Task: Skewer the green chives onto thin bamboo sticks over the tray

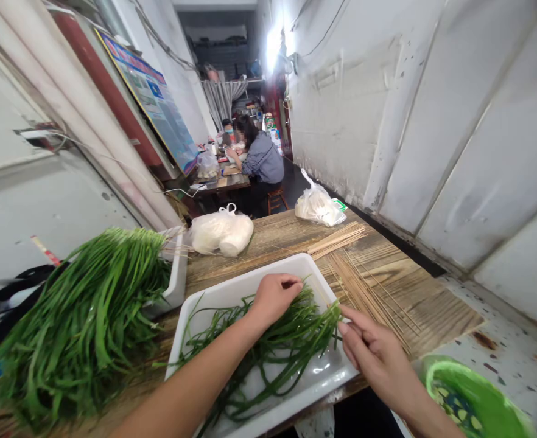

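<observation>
- Up close, we see the left hand (275, 298) with its fingers curled down and closed on a bunch of chives (291, 337) near the far side of the tray (250, 283).
- We find the right hand (373, 350) half open, fingers loosely stretched. Its fingertips (344, 328) touch the chive ends at the tray's right rim, and we see nothing gripped in it.
- We see the chives lying loose and tangled across the white tray, which sits on the table (433, 304) at its near edge, between the two forearms.
- To the left we note a big pile (86, 316) of the same greens, heaped over a second white tub just beside the tray.
- Right of the tray, we see thin skewers (364, 286) fanned out on the wood, close to the right hand.
- Further back we count two bags (220, 231), well apart from the hands.
- At the lower right we spot a green basin (473, 401), off the table.
- Far down the passage we make out a person (263, 158) seated at another table.
</observation>
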`<state>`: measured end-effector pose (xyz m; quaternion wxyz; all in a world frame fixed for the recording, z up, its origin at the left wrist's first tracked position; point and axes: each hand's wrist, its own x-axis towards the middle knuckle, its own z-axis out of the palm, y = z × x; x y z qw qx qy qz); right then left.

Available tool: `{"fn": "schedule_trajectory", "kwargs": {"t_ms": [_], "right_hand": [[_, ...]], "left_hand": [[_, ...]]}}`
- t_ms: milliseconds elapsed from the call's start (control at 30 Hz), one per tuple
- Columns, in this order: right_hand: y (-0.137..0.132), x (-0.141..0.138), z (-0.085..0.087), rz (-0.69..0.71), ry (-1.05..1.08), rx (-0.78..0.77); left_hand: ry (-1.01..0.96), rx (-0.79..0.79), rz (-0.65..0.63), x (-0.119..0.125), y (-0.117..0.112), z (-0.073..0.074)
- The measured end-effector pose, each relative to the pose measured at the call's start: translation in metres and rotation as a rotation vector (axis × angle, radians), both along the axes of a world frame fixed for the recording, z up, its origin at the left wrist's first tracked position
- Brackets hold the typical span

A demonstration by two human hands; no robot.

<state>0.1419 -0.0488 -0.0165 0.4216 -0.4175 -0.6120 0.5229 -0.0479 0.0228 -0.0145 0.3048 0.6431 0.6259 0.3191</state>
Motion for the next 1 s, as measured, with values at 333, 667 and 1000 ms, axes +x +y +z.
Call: {"fn": "schedule_trajectory", "kwargs": {"t_ms": [333,667,1000], "right_hand": [[-0.001,-0.008,0.005,-0.032,0.03,0.013],[-0.002,-0.007,0.004,-0.033,0.002,0.023],[-0.002,-0.007,0.0,-0.02,0.052,0.007]], "left_hand": [[-0.537,-0.163,0.087,0.015,-0.021,0.024],[-0.575,-0.086,0.17,0.021,-0.024,0.031],[-0.593,-0.052,0.179,0.021,-0.022,0.029]]}}
